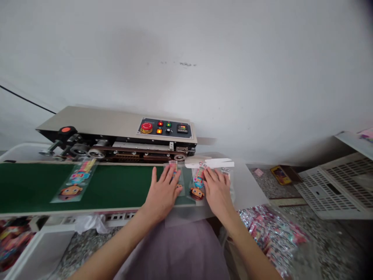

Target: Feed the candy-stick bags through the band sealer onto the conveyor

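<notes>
My left hand (pixel 163 189) lies flat, fingers spread, over a clear printed bag (pixel 180 179) at the right end of the green conveyor belt (pixel 122 182). Most of that bag is hidden under the hand. My right hand (pixel 217 188) rests with fingers stretched out on the right edge of a second bag (pixel 198 181), which shows a cartoon face and colourful lettering. Another bag (pixel 225 171) is partly covered by the right fingers. Farther left on the belt lies one more cartoon-face bag (pixel 74 182), its top edge at the rollers of the band sealing machine (pixel 116 124).
The sealer's control panel (pixel 165 128) has a red stop button and lit switches. White strips (pixel 218 162) lie behind the bags. Below right are a heap of shiny packets (pixel 271 237) and a white slatted crate (pixel 335 186). A white bin (pixel 43 249) stands at lower left.
</notes>
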The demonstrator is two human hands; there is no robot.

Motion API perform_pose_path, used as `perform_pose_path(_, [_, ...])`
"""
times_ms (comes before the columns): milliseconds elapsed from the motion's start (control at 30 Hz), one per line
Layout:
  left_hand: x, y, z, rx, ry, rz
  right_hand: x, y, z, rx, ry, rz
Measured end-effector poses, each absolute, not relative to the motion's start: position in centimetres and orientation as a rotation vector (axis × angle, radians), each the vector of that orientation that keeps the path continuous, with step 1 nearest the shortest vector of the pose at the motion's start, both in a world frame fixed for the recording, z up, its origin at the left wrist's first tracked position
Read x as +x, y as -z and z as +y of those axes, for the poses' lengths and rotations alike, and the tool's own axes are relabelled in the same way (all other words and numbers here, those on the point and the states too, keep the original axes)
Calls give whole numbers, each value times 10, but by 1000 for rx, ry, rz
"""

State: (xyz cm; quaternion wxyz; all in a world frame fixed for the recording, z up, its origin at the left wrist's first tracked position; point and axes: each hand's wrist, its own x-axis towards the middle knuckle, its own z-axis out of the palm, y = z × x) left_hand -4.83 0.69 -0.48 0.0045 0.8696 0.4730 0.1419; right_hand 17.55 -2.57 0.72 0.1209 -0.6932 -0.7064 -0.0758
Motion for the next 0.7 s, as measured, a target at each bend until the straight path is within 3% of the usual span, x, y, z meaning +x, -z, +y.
perform_pose_path(100, [-45,-5,3,2721,-444,1521,173,-12,-20,-2065,222,-2012])
perform_pose_path(333, [-2,-7,-5,2854,-420,1027,191,-13,-38,-2051,341,-1971])
perform_pose_path(533, [5,8,-7,2838,-423,1038,218,6,-67,-2061,372,-1893])
perform_pose_path(700, [7,8,-6,2839,-418,1041,220,-6,-44,-2082,311,-1819])
